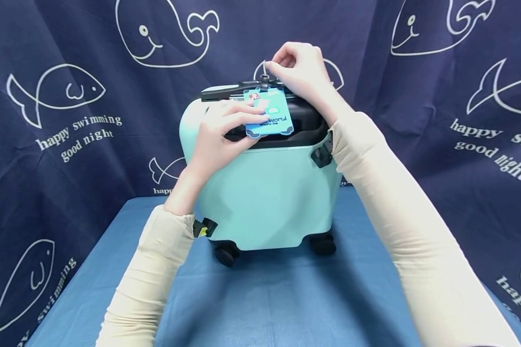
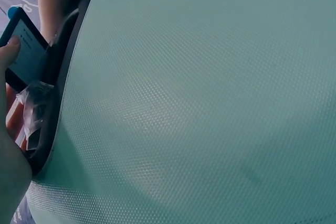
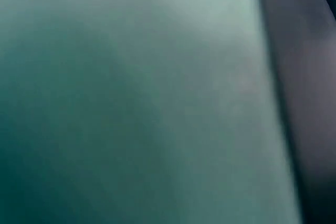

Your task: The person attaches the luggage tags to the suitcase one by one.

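A blue luggage tag with printed pictures hangs at the top of a mint-green suitcase, near its black carrying handle. My left hand grips the tag by its left side, and in the left wrist view the thumb lies on the tag's other face. Above the handle, the thumb and forefinger of my right hand pinch together at the upper end of the tag's black strap. The pinched tip is mostly hidden by the fingers. The right wrist view shows only blurred shell and a dark edge.
The suitcase stands upright on black wheels on a blue-covered table. Crinkled clear plastic lies in the dark recess beside the left hand. A navy curtain with white fish and whale drawings hangs close behind.
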A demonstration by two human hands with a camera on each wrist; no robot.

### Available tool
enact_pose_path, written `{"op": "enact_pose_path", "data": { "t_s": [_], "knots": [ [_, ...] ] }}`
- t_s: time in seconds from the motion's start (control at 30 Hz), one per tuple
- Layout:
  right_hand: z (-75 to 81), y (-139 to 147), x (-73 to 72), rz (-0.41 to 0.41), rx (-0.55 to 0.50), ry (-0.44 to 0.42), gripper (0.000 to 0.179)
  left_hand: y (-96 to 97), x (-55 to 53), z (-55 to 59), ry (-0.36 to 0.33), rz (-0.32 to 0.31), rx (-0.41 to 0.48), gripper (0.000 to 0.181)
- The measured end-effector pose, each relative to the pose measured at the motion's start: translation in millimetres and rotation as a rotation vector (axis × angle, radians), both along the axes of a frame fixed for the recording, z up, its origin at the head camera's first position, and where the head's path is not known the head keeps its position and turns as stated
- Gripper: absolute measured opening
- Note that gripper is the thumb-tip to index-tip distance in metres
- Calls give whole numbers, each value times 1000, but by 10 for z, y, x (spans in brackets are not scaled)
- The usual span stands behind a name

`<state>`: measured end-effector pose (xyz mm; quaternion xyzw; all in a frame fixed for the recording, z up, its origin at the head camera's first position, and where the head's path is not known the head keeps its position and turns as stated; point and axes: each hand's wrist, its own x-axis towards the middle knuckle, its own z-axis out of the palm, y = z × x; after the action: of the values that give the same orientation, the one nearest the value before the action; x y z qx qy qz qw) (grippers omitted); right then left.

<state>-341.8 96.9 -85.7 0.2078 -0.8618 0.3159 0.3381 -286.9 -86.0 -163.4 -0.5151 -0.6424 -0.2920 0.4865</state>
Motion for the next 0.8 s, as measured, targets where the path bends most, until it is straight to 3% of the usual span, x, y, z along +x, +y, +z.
{"op": "enact_pose_path", "data": {
  "t_s": [0.17,0.27,0.37,0.47,0.57,0.67,0.8],
  "knots": [
    [-74,42,57,129,-106,305,21,61,127,20,-23,7,1,21],
    [-107,50,194,227,-147,445,20,74,165,29,-50,-19,10,23],
    [-169,67,402,286,-138,499,19,68,159,5,-76,-27,22,35],
    [-265,117,591,303,-127,511,18,37,194,-57,-79,6,75,44],
    [-365,196,730,296,-150,511,15,-46,313,-126,-77,63,185,38],
    [-457,297,853,274,-175,513,11,-207,442,-217,-108,159,277,29],
    [-599,447,1026,218,-171,489,9,-497,571,-412,-213,417,240,33]
  ]
}}
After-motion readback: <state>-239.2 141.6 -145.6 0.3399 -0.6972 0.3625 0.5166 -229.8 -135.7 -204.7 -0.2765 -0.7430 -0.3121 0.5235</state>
